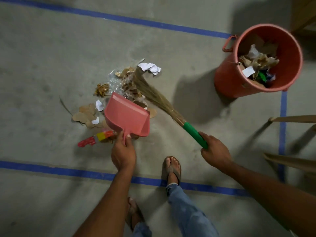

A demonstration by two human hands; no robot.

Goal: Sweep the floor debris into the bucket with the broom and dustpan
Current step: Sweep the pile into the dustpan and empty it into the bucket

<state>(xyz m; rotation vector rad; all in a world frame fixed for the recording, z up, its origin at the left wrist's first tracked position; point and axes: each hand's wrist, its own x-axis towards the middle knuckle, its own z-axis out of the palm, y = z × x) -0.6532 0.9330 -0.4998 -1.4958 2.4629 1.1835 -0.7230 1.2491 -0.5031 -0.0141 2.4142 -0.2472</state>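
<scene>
Well, out to the left of the left grip (123, 151) lies the loose floor debris (85, 113): flat brown scraps of card or dry leaf, bits of white paper and, just beside the knuckles, a crinkled red and yellow plastic wrapper (95, 138). All of it looks featherweight and limp, likely to skitter or lift under a hard stroke, so short, soft strokes should suit. The left grip is clenched round the short stem of the pink plastic dustpan (126, 115), which is tilted with its lip pointing away from the grip into the heap. The pan looks light and stiff, and the stem is the one sensible hold. Beyond the pan, crinkled clear film (113, 79) and a crumpled white paper ball (150, 67) lie by the bristles. The grass broom with a green plastic handle (153, 94) slants from that heap back to the right grip (215, 151), which is clenched round the handle's near end. Its bristles look soft and springy, splaying on the grey concrete floor (51, 57); the handle looks smooth. Well apart, forward and right of the right grip, the orange-red plastic bucket (225, 79) stands upright, part filled with litter.
</scene>
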